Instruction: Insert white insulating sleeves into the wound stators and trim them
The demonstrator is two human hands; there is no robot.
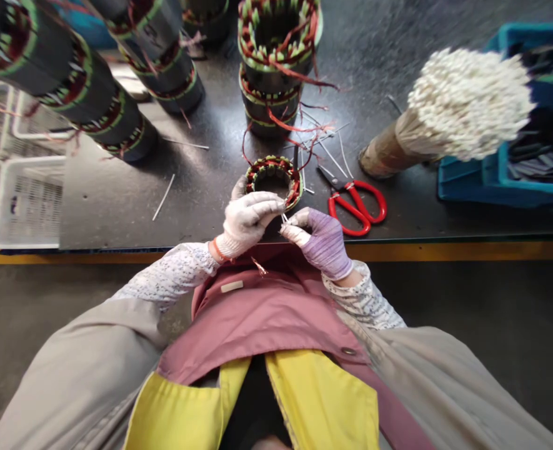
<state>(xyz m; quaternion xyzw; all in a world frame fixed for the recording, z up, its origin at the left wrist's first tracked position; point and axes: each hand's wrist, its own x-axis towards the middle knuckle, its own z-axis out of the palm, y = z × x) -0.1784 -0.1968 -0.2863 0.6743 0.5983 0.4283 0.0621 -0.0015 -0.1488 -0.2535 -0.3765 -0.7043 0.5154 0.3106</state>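
Note:
A motor stator point(274, 176) with green insulation and red-brown windings rests at the near edge of the dark bench point(117, 200). My left hand point(248, 220), in a white glove, is closed over the stator's near rim. My right hand point(317, 240), in a purple glove, pinches a thin white sleeve point(284, 218) against that rim, fingertips almost touching the left hand's.
Red-handled scissors point(358, 203) lie just right of the stator. A bundle of white sleeves point(463, 103) leans at right beside a blue bin point(515, 150). Stacks of stators point(276, 62) stand behind and at far left point(93, 94). White baskets point(27, 200) sit at left. Loose white sleeves point(164, 197) litter the bench.

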